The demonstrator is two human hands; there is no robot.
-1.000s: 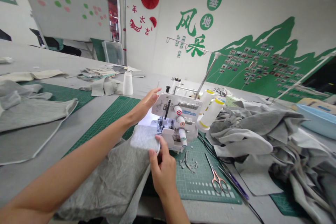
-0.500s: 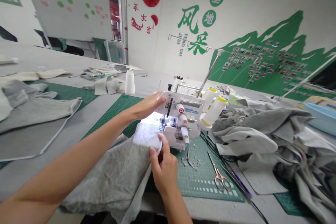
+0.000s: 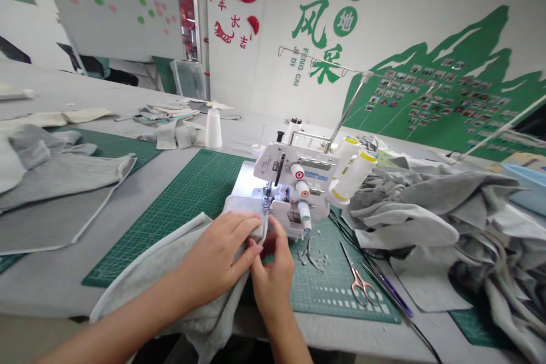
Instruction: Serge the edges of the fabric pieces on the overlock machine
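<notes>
Left hand (image 3: 217, 253) and right hand (image 3: 273, 278) are together, clamped on grey fabric (image 3: 145, 278), for keeping its edge at the overlocker's presser foot (image 3: 267, 199)

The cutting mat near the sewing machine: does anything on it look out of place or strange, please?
Yes, a small pile of loose grey fabric scraps lies on the green cutting mat in front of the overlock machine. They look like untidy offcuts.

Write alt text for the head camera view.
The left hand and right hand hold grey fabric at the presser foot of a white overlock machine. It stands on a green cutting mat, with gold-coloured scissors to the right.
</notes>
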